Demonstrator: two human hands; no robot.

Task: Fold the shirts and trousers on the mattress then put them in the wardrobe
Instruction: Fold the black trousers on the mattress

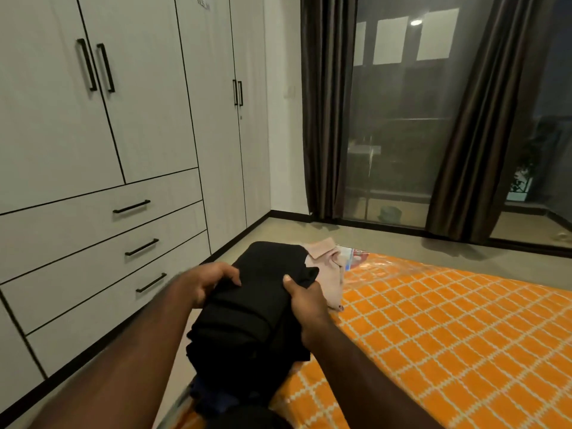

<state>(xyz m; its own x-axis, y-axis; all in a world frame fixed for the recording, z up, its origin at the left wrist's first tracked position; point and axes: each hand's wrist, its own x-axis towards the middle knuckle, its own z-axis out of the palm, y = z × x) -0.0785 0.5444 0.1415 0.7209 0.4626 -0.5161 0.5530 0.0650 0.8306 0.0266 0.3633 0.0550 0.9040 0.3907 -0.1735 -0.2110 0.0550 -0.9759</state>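
I see a bedroom at night. A pale wardrobe fills the wall from 9 to 11 o'clock, its doors closed and its three drawers pushed in. A glass door at 1 o'clock is dark, with brown curtains drawn back on either side.

The orange checked mattress lies on the floor and runs from 1 round to 5 o'clock. Its left edge passes right under my view.

A folded black garment is at 12 o'clock, just ahead of me, over that left edge. My left hand has its fingers curled round the near-left side. My right hand grips the right side with the thumb pressed on top.

More dark cloth sits bunched below it, and something blue shows at 6 o'clock. A folded pink shirt lies on the far-left corner of the mattress, partly tucked behind the black one.

A narrow strip of floor runs between the mattress edge and the wardrobe base, from 7 up to 11 o'clock. Wider floor opens beyond the far end of the mattress, toward the glass door.
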